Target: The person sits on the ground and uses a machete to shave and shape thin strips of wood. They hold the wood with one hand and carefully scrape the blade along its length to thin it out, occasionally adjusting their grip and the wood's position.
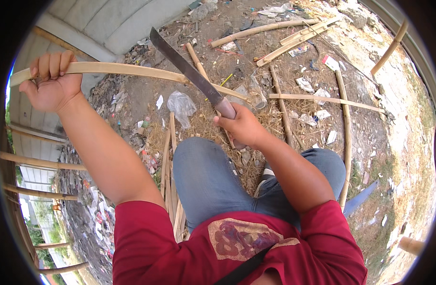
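My left hand (54, 80) is raised at the far left, fingers wrapped round a long pale strip of split bamboo (127, 70). The strip runs rightward and slopes down to a thin end in front of my knees. My right hand (244, 124) grips the light-coloured handle of a machete (185, 66). Its dark blade points up and to the left, crossing over the strip near the strip's right end. Whether the edge touches the bamboo, I cannot tell.
Bamboo poles (263, 32) and split pieces (299, 40) lie ahead on littered, straw-covered ground. More strips (173, 175) lie by my left knee. A clear plastic bag (181, 108) sits ahead. A blue flat pointed thing (360, 197) lies right. A grey wall (108, 23) stands left.
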The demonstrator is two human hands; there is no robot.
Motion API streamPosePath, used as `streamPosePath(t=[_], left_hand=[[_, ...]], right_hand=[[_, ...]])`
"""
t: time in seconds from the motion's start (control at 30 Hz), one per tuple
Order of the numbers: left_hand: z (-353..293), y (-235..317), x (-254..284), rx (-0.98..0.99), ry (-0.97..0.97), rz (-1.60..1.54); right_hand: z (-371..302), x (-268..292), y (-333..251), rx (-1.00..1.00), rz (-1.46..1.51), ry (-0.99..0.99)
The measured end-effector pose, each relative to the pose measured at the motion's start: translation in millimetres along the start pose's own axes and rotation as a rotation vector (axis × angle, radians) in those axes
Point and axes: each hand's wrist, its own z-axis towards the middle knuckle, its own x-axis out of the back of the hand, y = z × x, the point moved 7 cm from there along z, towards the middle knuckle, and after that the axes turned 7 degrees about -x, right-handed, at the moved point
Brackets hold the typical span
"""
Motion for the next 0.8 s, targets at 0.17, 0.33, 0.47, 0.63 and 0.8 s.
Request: streamPosePath(t=[0.17,0.33,0.47,0.63,0.8], left_hand=[[4,-9,-14,0.064,-0.051,-0.099],[0,-2,-3,0.010,0.015,-0.013],[1,1,-1,0.005,0.016,0.003],[4,1,5,-0.012,0.052,0.061],[7,14,28,0.024,-0.010,0.011]], right_hand=[[10,-1,30,-0.218,0.488,-0.298],[-5,-28,19,-0.279,0.694,-0.414],[-2,-27,18,-0.237,0.646,-0.426],[19,-4,41,-0.217,0.417,-0.144],[-4,7,-8,0.191,-0.259,0.188]])
